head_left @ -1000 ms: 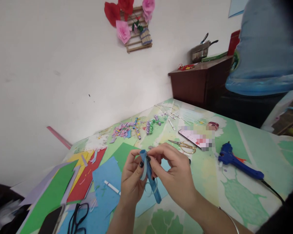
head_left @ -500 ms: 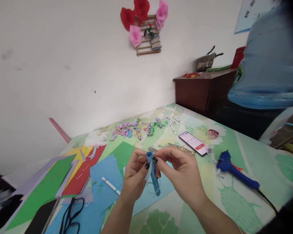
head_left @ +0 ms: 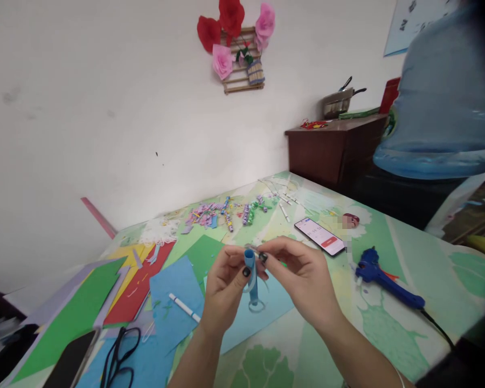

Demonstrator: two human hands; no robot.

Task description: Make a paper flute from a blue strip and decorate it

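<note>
A small blue paper tube (head_left: 250,260) stands nearly upright between the hands, its open end on top. My left hand (head_left: 225,288) is closed round its left side, thumb on the front. A thin pale strip (head_left: 256,306) hangs in a loop at the tube's lower end, and part of it runs up along the tube. My right hand (head_left: 303,280) pinches at the tube's top right, where the strip seems to lie between thumb and finger. Light blue paper (head_left: 242,334) lies beneath the hands.
Coloured paper sheets (head_left: 73,318), black glasses (head_left: 119,358) and a dark phone (head_left: 70,361) lie left. A white pen (head_left: 185,308) rests on blue paper. To the right are a lit phone (head_left: 320,237) and a blue glue gun (head_left: 388,280). Small paper pieces (head_left: 206,214) lie further back.
The tube has turned more upright. My right hand has shifted slightly right, away from the tube's rim, and the strip's loop has moved at the lower end.
</note>
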